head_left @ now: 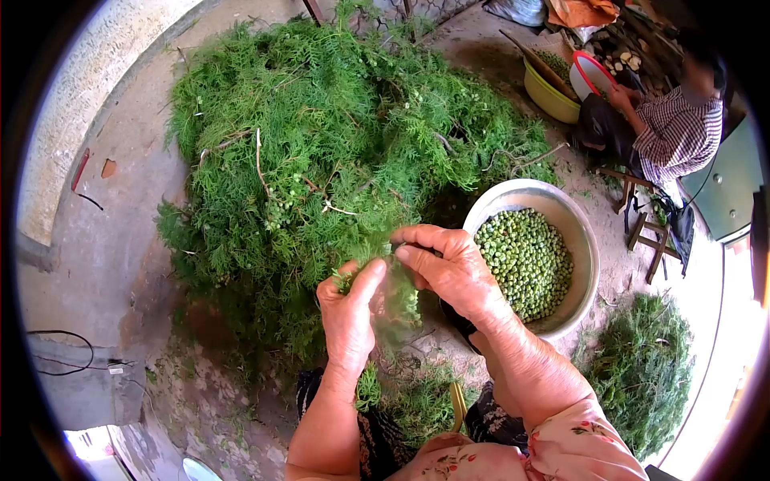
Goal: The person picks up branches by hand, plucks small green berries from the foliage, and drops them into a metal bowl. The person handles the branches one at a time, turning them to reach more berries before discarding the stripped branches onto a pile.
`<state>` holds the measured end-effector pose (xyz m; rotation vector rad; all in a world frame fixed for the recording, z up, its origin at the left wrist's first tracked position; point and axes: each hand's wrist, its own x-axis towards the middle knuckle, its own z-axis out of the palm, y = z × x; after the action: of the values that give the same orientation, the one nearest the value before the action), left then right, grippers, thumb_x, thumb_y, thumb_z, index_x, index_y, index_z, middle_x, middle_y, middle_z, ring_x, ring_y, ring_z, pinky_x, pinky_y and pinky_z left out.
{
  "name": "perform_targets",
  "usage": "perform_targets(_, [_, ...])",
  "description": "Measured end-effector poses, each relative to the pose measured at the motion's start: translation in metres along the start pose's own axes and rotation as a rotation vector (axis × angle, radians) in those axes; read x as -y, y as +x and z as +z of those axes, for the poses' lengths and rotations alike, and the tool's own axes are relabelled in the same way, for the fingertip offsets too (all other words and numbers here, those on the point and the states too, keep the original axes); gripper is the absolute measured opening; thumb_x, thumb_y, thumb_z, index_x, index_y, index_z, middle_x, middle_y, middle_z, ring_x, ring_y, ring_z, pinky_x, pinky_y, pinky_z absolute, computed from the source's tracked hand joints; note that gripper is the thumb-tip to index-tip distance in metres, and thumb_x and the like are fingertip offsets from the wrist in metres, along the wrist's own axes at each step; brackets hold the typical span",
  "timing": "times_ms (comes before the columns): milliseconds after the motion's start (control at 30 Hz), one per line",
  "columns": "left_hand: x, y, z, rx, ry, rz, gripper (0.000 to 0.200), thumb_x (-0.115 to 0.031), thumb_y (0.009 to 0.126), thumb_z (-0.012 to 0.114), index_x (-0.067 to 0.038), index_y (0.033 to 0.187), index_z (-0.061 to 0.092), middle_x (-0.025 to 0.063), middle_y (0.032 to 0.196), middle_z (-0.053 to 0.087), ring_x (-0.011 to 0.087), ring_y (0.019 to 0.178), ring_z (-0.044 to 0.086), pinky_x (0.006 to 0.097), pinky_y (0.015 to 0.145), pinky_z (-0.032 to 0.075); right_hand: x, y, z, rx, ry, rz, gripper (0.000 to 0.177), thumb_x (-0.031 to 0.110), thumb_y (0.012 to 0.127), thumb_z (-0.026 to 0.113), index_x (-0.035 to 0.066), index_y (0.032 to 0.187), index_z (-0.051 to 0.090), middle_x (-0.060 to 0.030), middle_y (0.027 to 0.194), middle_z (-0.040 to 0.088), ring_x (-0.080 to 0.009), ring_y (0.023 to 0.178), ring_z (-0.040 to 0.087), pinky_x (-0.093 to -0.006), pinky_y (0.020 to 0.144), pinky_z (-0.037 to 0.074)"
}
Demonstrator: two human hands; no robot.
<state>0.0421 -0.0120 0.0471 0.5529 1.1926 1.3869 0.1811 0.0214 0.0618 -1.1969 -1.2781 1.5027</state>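
Note:
My left hand (350,309) is closed around a green conifer sprig (343,280), thumb pointing up and forward. The sprig's leafy part hangs blurred between my two hands. Just to the right, my right hand (453,268) pinches with thumb and forefinger close to the sprig; what lies between those fingertips is too small to tell. Past my right wrist stands a metal basin (589,260) holding many small round green cones (525,260). Directly ahead rises a large heap of cut conifer branches (289,136).
A smaller pile of branches (642,373) lies at the right, and loose sprigs (417,405) lie by my legs. Another person (674,132) sits at upper right with a red-rimmed bowl (589,76), beside a yellow basin (549,96). Wooden stools (654,240) stand nearby.

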Motion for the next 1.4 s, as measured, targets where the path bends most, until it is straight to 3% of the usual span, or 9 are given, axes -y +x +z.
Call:
perform_targets(333, [0.000, 0.002, -0.001, 0.068, 0.107, 0.058, 0.011, -0.007, 0.076, 0.068, -0.009, 0.083, 0.059, -0.0011, 0.066, 0.058, 0.0057, 0.051, 0.048, 0.0187, 0.042, 0.031, -0.011, 0.001, 0.002, 0.045, 0.065, -0.010, 0.019, 0.008, 0.082, 0.062, -0.002, 0.098, 0.062, -0.0012, 0.076, 0.061, -0.0050, 0.058, 0.049, -0.0211, 0.052, 0.044])
perform_targets(433, [0.007, 0.004, -0.006, 0.098, 0.109, 0.063, 0.018, -0.005, 0.075, 0.069, -0.010, 0.087, 0.056, -0.0004, 0.068, 0.058, 0.0057, 0.052, 0.049, 0.0187, 0.042, 0.031, -0.014, 0.004, 0.002, 0.074, 0.068, -0.010, 0.015, 0.008, 0.080, 0.065, 0.000, 0.093, 0.062, 0.0030, 0.068, 0.054, -0.0029, 0.054, 0.044, -0.0158, 0.044, 0.034])
perform_targets(667, [0.000, 0.003, -0.005, -0.041, -0.032, -0.019, 0.013, -0.003, 0.074, 0.069, -0.009, 0.080, 0.059, 0.0007, 0.070, 0.062, 0.0042, 0.054, 0.050, 0.0183, 0.044, 0.033, -0.013, 0.005, -0.004, 0.150, 0.705, 0.183, 0.015, 0.011, 0.082, 0.063, 0.002, 0.093, 0.060, -0.0023, 0.071, 0.057, -0.0085, 0.050, 0.047, -0.0195, 0.040, 0.031])
perform_targets(933, [-0.003, 0.017, -0.016, 0.023, -0.185, -0.032, 0.008, -0.007, 0.078, 0.064, -0.005, 0.084, 0.061, 0.0000, 0.074, 0.059, 0.0062, 0.047, 0.041, 0.0196, 0.041, 0.031, -0.020, 0.016, -0.063, -0.375, 0.637, 0.147, 0.008, 0.003, 0.083, 0.056, 0.004, 0.091, 0.056, -0.0036, 0.072, 0.054, -0.0127, 0.061, 0.053, -0.0229, 0.050, 0.041])
perform_targets(1033, [0.003, 0.024, -0.021, -0.013, -0.148, -0.002, 0.013, -0.013, 0.080, 0.062, -0.002, 0.087, 0.058, -0.0021, 0.055, 0.045, 0.0072, 0.044, 0.034, 0.0226, 0.044, 0.027, -0.040, 0.016, -0.107, -0.578, 0.559, 0.036, 0.017, 0.003, 0.079, 0.059, -0.001, 0.095, 0.056, -0.0063, 0.079, 0.055, -0.0189, 0.068, 0.055, -0.0314, 0.062, 0.046])
perform_targets(1133, [0.001, 0.026, -0.023, 0.047, -0.222, -0.040, 0.012, -0.012, 0.081, 0.061, -0.003, 0.089, 0.059, -0.0018, 0.063, 0.049, 0.0068, 0.049, 0.038, 0.0221, 0.045, 0.028, -0.040, 0.010, -0.127, -0.952, 0.341, 0.105, 0.020, 0.022, 0.080, 0.064, 0.005, 0.088, 0.058, -0.0039, 0.077, 0.053, -0.0172, 0.075, 0.049, -0.0388, 0.077, 0.042])
perform_targets(1167, [0.001, 0.027, -0.025, 0.080, -0.290, -0.064, 0.008, -0.007, 0.079, 0.063, -0.004, 0.087, 0.062, -0.0003, 0.074, 0.060, 0.0062, 0.055, 0.046, 0.0211, 0.044, 0.033, -0.041, 0.008, -0.133, -0.980, 0.298, 0.149, 0.023, 0.023, 0.081, 0.063, 0.004, 0.092, 0.057, -0.0060, 0.085, 0.052, -0.0182, 0.081, 0.048, -0.0407, 0.079, 0.041])
perform_targets(1233, [0.000, 0.026, -0.022, 0.074, -0.297, -0.065, 0.008, -0.009, 0.080, 0.063, -0.004, 0.084, 0.060, -0.0020, 0.065, 0.052, 0.0077, 0.048, 0.039, 0.0225, 0.043, 0.030, -0.043, 0.004, -0.147, -1.023, 0.213, 0.236, 0.031, 0.026, 0.082, 0.061, 0.002, 0.101, 0.056, -0.0102, 0.101, 0.051, -0.0200, 0.091, 0.046, -0.0444, 0.084, 0.040])
perform_targets(1400, [-0.003, 0.027, -0.021, 0.168, -0.391, -0.094, 0.011, -0.014, 0.085, 0.058, -0.005, 0.080, 0.055, -0.0027, 0.056, 0.043, 0.0088, 0.045, 0.031, 0.0243, 0.048, 0.024, -0.078, 0.002, -0.177, -0.965, -0.126, 0.008, 0.036, 0.026, 0.086, 0.057, -0.003, 0.106, 0.051, -0.0141, 0.106, 0.049, -0.0250, 0.101, 0.045, -0.0467, 0.090, 0.039])
